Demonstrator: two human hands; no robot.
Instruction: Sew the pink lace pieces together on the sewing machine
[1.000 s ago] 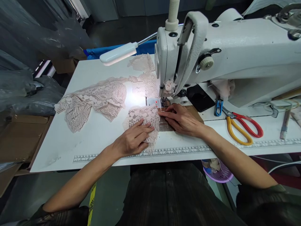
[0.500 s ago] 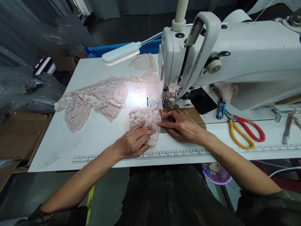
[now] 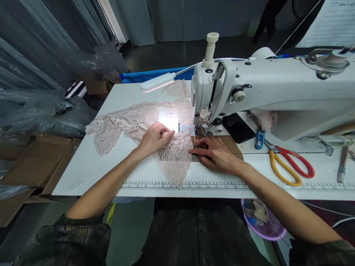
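Note:
A pale pink lace piece (image 3: 175, 159) lies on the white sewing table (image 3: 91, 162) in front of the needle of a white sewing machine (image 3: 266, 92). My left hand (image 3: 155, 138) rests on the lace's upper left part with its fingers curled and pinching the lace near the needle plate. My right hand (image 3: 213, 153) lies flat, fingers stretched, pressing the lace's right edge against a brown guide plate (image 3: 230, 142).
More pink lace (image 3: 122, 122) is spread at the back left under a white lamp (image 3: 158, 82). Red-and-yellow scissors (image 3: 288, 166) and a blue thread snipper (image 3: 258, 133) lie at the right. A ruler strip (image 3: 194, 184) runs along the front edge. A purple basket (image 3: 263, 221) hangs below.
My left hand has moved from the lace's lower part up and back toward the needle, and its fingers have curled. The lace now lies stretched out longer. The view has pulled back.

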